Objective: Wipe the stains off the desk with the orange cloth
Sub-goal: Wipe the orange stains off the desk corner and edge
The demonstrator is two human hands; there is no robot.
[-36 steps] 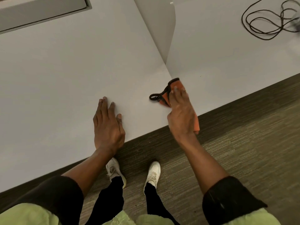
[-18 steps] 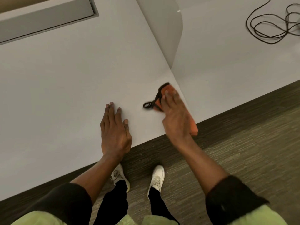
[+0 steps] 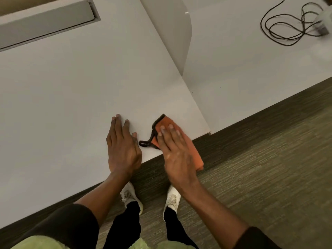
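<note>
Right hand fingers flat, spread on the fuzzy orange cloth – left hand open-palmed on smooth white table.

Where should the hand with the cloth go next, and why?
Probably slide the right hand, pressed flat on the orange cloth with dark trim, away from the body across the white desk. The cloth hangs over the near edge, and the left hand blocks the leftward path.

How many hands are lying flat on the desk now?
2. The left hand lies bare on the desk near its front edge; the right hand presses flat on the orange cloth just beside it.
</note>
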